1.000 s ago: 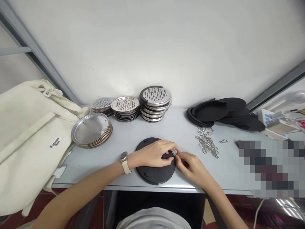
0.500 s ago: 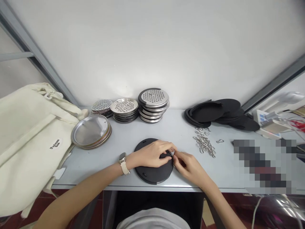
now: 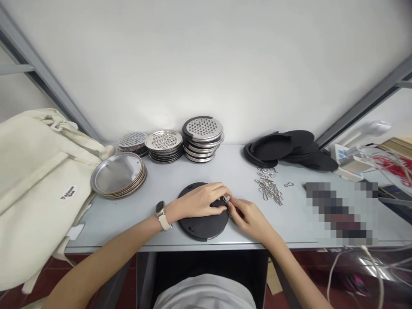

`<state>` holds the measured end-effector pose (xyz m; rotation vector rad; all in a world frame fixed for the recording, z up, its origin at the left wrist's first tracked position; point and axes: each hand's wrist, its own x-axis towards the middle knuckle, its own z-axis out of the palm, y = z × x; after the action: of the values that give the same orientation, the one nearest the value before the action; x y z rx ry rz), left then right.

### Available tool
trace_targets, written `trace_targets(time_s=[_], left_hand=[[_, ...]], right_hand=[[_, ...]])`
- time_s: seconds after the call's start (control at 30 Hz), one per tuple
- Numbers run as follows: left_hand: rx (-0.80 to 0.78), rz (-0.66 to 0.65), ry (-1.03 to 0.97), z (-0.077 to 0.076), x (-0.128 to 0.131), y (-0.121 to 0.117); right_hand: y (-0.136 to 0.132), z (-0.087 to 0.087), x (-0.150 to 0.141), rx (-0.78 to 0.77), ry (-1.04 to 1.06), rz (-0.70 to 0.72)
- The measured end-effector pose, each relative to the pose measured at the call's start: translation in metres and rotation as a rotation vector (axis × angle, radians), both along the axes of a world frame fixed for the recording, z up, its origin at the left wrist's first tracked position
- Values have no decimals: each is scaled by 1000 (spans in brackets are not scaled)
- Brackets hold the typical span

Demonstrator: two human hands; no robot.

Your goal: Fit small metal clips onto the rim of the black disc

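Note:
A round black disc (image 3: 206, 226) with small slots near its rim lies on the table in front of me. My left hand (image 3: 203, 201), a watch on its wrist, reaches across the disc, with fingers and thumb closed about its right edge. At that edge my right hand (image 3: 247, 218) pinches a small silver spring clip (image 3: 226, 199), which my fingers partly cover. Whether the clip passes through a slot in the disc I cannot tell. Right of my hands, a pile of similar metal clips (image 3: 269, 189) is spread on the table, and one clip (image 3: 289, 184) lies apart.
Stacks of perforated grater discs (image 3: 204, 128) stand along the wall. Plain metal discs (image 3: 117, 174) are stacked at left beside a cream bag (image 3: 38, 193). Black discs and rims (image 3: 273, 148) are heaped at the back right. A pixelated item (image 3: 337, 214) and cables lie further right.
The view has shifted slightly, so everything sits a little further left and higher. Both hands keep nearly the same hold at the disc's right edge.

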<state>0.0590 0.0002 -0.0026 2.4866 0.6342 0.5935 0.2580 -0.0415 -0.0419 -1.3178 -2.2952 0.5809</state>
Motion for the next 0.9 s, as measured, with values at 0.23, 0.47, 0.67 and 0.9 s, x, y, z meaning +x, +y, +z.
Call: trace_targets(time_s=[0.23, 0.47, 0.67, 0.9], left_hand=[[94, -44, -11, -4, 0, 3], [234, -5, 74, -3, 0, -3], [258, -12, 73, -6, 0, -4], [228, -20, 71, -7, 0, -2]], right_hand=[[0, 1, 1, 7, -11, 17], [-1, -2, 1, 45, -19, 0], [-2, -2, 1, 52, -5, 11], [-1, -1, 0, 34, -2, 8]])
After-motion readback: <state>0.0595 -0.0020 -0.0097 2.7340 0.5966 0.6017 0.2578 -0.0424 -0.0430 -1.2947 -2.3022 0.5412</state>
